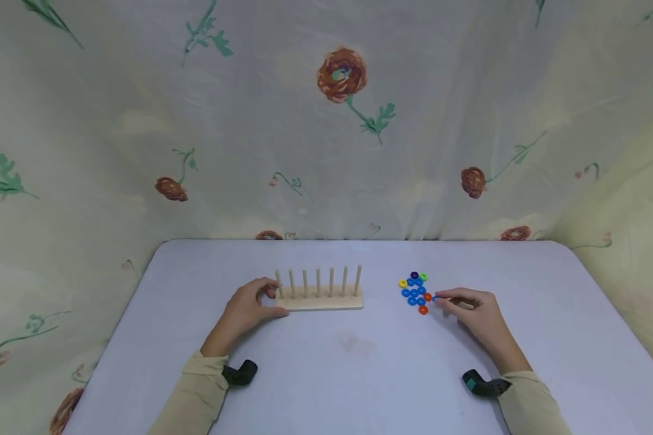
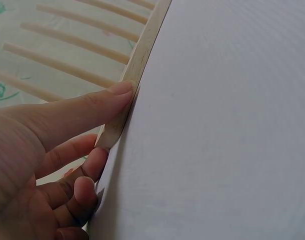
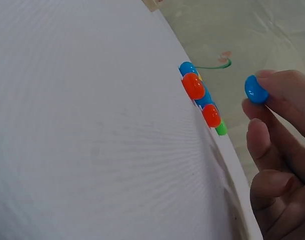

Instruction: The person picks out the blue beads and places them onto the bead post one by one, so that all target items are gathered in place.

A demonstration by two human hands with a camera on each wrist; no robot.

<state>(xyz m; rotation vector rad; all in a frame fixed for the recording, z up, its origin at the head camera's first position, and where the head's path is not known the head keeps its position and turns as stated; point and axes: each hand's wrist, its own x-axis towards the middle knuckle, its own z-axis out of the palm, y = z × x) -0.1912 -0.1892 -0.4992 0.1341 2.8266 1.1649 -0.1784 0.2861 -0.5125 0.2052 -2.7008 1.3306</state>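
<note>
A pale wooden stand point(image 1: 323, 304) with a row of several upright pegs sits on the table. My left hand point(image 1: 246, 307) grips the stand's left end, its thumb along the front edge of the base and its fingers around the end. No rings show on the pegs. To the right, my right hand point(image 1: 481, 308) pinches a small blue ring point(image 3: 256, 90) between thumb and index finger, held just above the table. Beside those fingertips lies a loose group of rings, mostly blue, with orange rings point(image 1: 423, 310), a yellow ring point(image 1: 403, 283), a green ring point(image 1: 424, 277) and a dark purple ring point(image 1: 415, 275).
The white table point(image 1: 326, 380) has rounded far corners. Behind it and at the sides hangs a flower-patterned cloth point(image 1: 250, 121). Black wrist devices sit at the left cuff point(image 1: 203, 371) and the right cuff point(image 1: 527, 386).
</note>
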